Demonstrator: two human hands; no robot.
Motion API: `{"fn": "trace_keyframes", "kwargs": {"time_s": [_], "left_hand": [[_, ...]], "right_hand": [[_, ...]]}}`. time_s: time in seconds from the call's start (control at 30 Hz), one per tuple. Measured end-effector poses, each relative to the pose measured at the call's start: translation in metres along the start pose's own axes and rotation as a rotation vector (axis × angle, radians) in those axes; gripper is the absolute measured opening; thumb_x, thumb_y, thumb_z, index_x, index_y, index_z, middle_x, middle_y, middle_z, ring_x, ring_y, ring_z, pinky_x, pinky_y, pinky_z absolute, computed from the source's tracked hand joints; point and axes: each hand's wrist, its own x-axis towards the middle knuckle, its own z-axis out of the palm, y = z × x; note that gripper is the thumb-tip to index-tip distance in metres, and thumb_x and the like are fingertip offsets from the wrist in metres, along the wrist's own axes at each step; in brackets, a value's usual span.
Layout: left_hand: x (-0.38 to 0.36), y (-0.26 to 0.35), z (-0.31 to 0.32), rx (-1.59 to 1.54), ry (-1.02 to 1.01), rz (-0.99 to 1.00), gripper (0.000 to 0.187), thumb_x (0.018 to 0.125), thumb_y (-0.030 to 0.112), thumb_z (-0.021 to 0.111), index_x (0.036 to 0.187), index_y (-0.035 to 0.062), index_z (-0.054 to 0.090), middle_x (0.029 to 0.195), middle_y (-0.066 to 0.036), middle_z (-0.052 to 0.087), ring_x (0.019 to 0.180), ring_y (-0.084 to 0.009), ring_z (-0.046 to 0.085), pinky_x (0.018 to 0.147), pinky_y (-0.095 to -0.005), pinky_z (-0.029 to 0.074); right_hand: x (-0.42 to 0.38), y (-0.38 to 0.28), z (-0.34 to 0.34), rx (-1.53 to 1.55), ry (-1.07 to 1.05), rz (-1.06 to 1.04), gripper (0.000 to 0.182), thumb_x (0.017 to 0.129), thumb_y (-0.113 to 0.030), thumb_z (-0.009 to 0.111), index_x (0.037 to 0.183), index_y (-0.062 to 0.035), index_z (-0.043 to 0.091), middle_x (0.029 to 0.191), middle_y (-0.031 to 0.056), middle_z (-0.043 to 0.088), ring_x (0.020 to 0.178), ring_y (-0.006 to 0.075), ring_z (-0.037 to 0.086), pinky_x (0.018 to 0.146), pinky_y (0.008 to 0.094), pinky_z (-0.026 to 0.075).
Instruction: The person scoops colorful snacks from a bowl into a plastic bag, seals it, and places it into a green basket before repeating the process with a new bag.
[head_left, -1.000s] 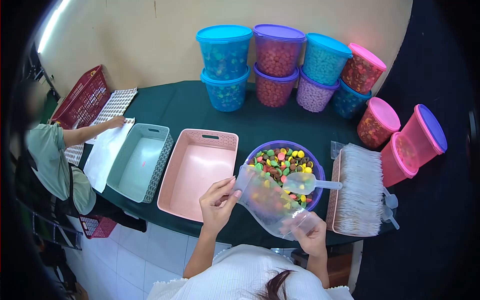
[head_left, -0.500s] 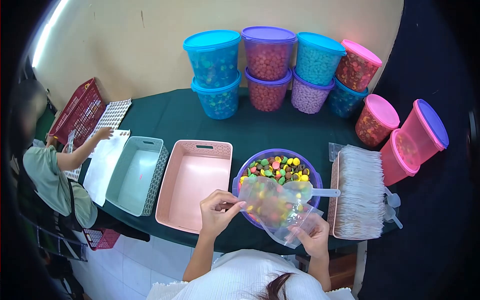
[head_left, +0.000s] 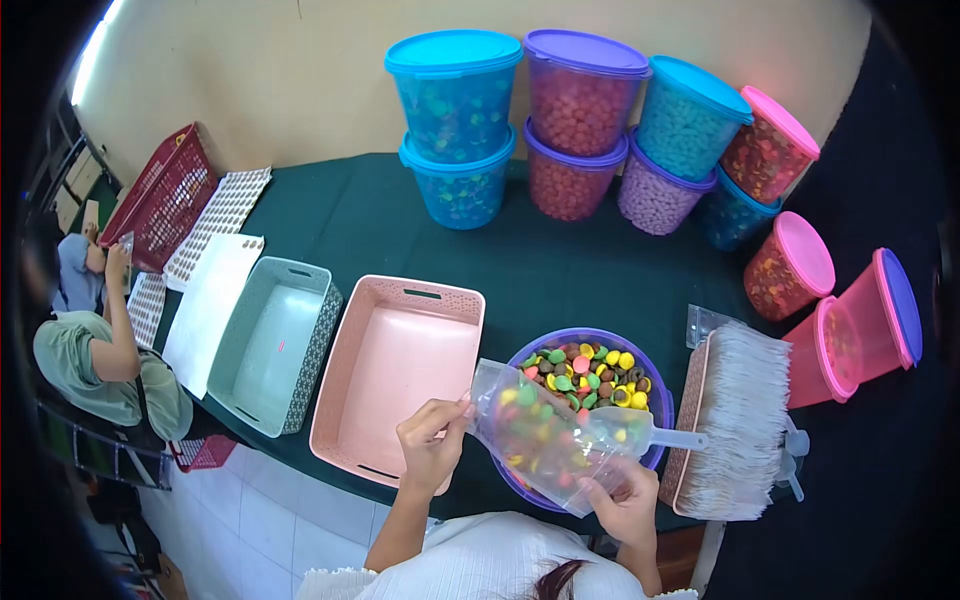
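holding a clear bag (head_left: 540, 440) of mixed coloured candies, a person works at a table (head_left: 380, 215) draped in dark green cloth. the left hand (head_left: 432, 443) pinches the bag's upper end; the right hand (head_left: 625, 500) grips its lower end, so the bag lies tilted across the near rim of a purple bowl (head_left: 655, 375) that holds more of the same candies. a clear scoop (head_left: 640, 430) rests in the bowl just behind the bag, handle pointing right.

left of the bowl sits a pink basket (head_left: 350, 350), then a grey basket (head_left: 245, 335) beyond it. right of the bowl, a tray heaped with clear bags (head_left: 740, 420). behind the bowl, stacked lidded tubs (head_left: 455, 125) of sweets stand against the wall. far left of the bowl, another person (head_left: 95, 350) sits at the table end.

risk, as a judgement: the bag hangs partly past the table edge, and if its mouth is unsealed, a looser pinch or a steeper tilt could spill candies to the floor.

whether the bag's mouth is sealed cannot be told. the right fingers are partly hidden under the bag. the fisheye edges darken and bend the scene.
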Motion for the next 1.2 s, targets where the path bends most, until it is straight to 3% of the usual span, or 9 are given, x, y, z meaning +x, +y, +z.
{"fn": "trace_keyframes", "kwargs": {"time_s": [0.3,0.37,0.53,0.6,0.7,0.8,1.03,1.13,1.2], "left_hand": [[0.016,-0.02,0.011,-0.059,-0.014,-0.189,0.007,0.075,-0.008,0.052,0.08,-0.0033,0.055,0.071,-0.01,0.058,0.065,-0.0119,0.058,0.056,-0.0208,0.046],[0.018,-0.023,0.014,-0.463,0.019,-0.418,0.006,0.079,0.0,0.051,0.074,-0.0017,0.051,0.078,-0.01,0.057,0.068,-0.0105,0.053,0.06,-0.0204,0.042],[0.024,-0.037,0.005,-0.384,-0.225,-0.321,0.016,0.083,0.009,0.048,0.07,0.0001,0.048,0.085,-0.01,0.056,0.07,-0.0107,0.049,0.065,-0.0236,0.04],[0.026,-0.034,0.003,-0.261,-0.33,-0.268,0.017,0.084,0.01,0.048,0.07,0.0004,0.048,0.086,-0.01,0.056,0.072,-0.0118,0.049,0.066,-0.0255,0.04],[0.028,-0.028,0.001,-0.415,-0.28,-0.335,0.02,0.085,0.012,0.047,0.068,0.0007,0.047,0.095,-0.012,0.056,0.084,-0.0152,0.051,0.075,-0.0275,0.04],[0.033,-0.019,-0.004,-0.507,-0.232,-0.196,0.026,0.086,0.02,0.048,0.065,0.0044,0.045,0.12,-0.017,0.044,0.106,-0.0213,0.044,0.09,-0.0332,0.032],[0.013,0.003,-0.017,-0.815,-0.203,-0.235,0.025,0.084,0.023,0.051,0.066,0.0065,0.045,0.12,-0.017,0.043,0.106,-0.023,0.044,0.093,-0.0381,0.03],[0.011,0.009,-0.028,-0.592,-0.338,-0.023,0.023,0.084,0.021,0.052,0.066,0.0063,0.046,0.119,-0.017,0.044,0.105,-0.0238,0.045,0.09,-0.0386,0.033],[0.005,0.02,-0.036,-0.454,-0.128,-0.193,0.023,0.079,0.025,0.058,0.07,0.0055,0.048,0.113,-0.017,0.046,0.104,-0.0261,0.045,0.087,-0.0399,0.036]], "right_hand": [[0.035,-0.006,0.003,-0.202,-0.081,0.08,0.031,0.071,-0.002,0.063,0.101,0.0002,0.058,0.081,0.0124,0.063,0.06,0.0119,0.06,0.049,0.0226,0.047],[0.041,-0.006,0.002,-0.204,-0.084,0.109,0.03,0.071,-0.002,0.063,0.101,0.0001,0.058,0.08,0.0124,0.063,0.059,0.012,0.06,0.049,0.0223,0.046],[0.047,-0.01,-0.009,-0.298,-0.192,0.116,0.03,0.072,-0.002,0.061,0.101,0.0004,0.058,0.078,0.0114,0.063,0.056,0.0125,0.058,0.049,0.0222,0.045],[0.045,-0.01,-0.013,-0.229,-0.255,0.184,0.033,0.071,-0.003,0.057,0.103,0.0047,0.056,0.081,0.0123,0.063,0.067,0.0109,0.06,0.059,0.0219,0.047],[0.043,-0.012,-0.014,-0.015,-0.197,0.318,0.033,0.076,0.0,0.052,0.109,0.0009,0.054,0.085,0.0121,0.064,0.057,0.0098,0.056,0.055,0.0216,0.044],[0.041,-0.007,-0.017,0.194,-0.186,0.382,0.04,0.077,0.002,0.047,0.117,0.0021,0.047,0.095,0.0141,0.061,0.064,0.0113,0.057,0.059,0.0213,0.046],[0.032,-0.009,-0.018,0.719,-0.047,0.325,0.039,0.075,0.007,0.045,0.113,0.0042,0.045,0.109,0.0169,0.052,0.087,0.02,0.058,0.07,0.0293,0.051],[0.025,-0.004,-0.027,0.652,0.057,0.239,0.047,0.067,0.008,0.047,0.114,0.0037,0.046,0.104,0.0165,0.054,0.088,0.0209,0.058,0.073,0.0312,0.051],[0.02,-0.015,-0.037,0.678,0.107,0.204,0.049,0.066,0.005,0.045,0.115,0.0034,0.046,0.103,0.0157,0.055,0.088,0.0203,0.058,0.075,0.0298,0.05]]}}
